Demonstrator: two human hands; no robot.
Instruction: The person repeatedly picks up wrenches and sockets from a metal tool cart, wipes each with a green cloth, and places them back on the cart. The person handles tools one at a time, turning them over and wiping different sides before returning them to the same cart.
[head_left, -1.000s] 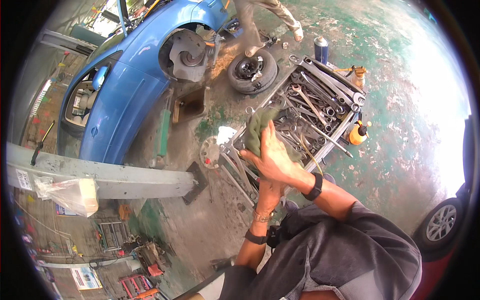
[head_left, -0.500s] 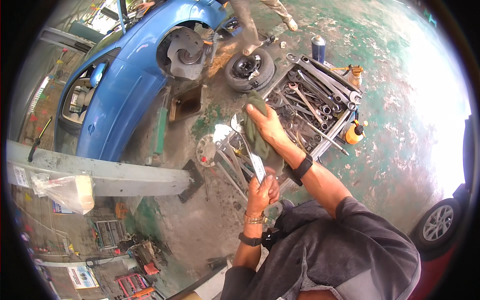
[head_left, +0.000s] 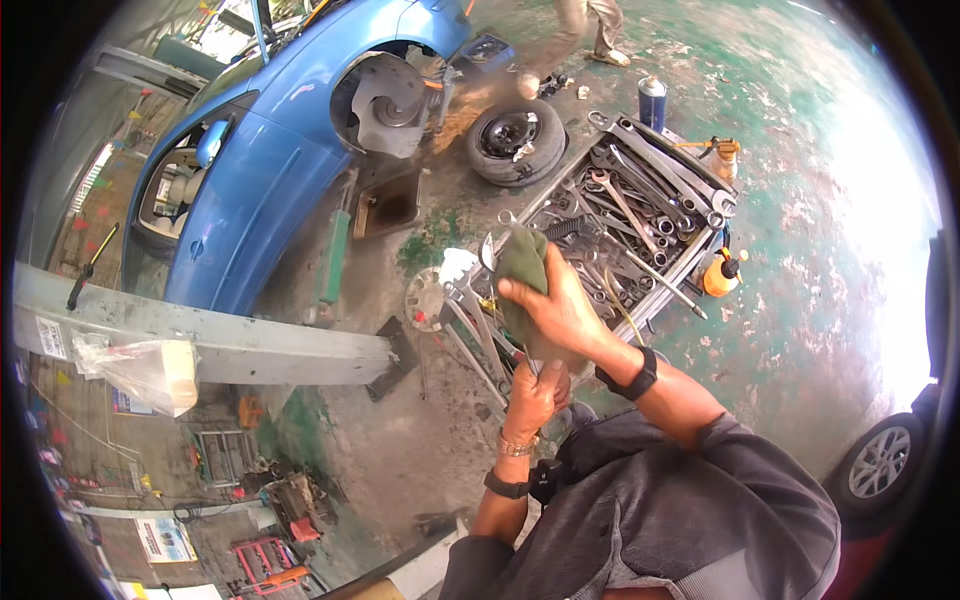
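Observation:
My left hand (head_left: 534, 398) is closed round the lower end of a silver wrench, whose open jaw (head_left: 487, 252) sticks out beyond a cloth. With my right hand (head_left: 566, 308) I grip the dark green cloth (head_left: 520, 282), which is wrapped over the wrench's shaft and hides most of it. Just beyond my hands stands a metal tool tray (head_left: 684, 272) full of wrenches and sockets. Among them lies a reddish open-end wrench (head_left: 618, 198).
A blue car (head_left: 250, 190) with a bare brake disc stands at the left. Beyond the tray lie a wheel (head_left: 517, 143) and a blue can (head_left: 651, 104). An orange spray bottle (head_left: 720, 275) is to its right. A grey lift post (head_left: 250, 345) juts in from the left. Another person's legs (head_left: 580, 35) are at the top.
My right hand and the cloth have slid down the wrench toward my left hand, covering the shaft that showed before. The other person's legs have shifted right.

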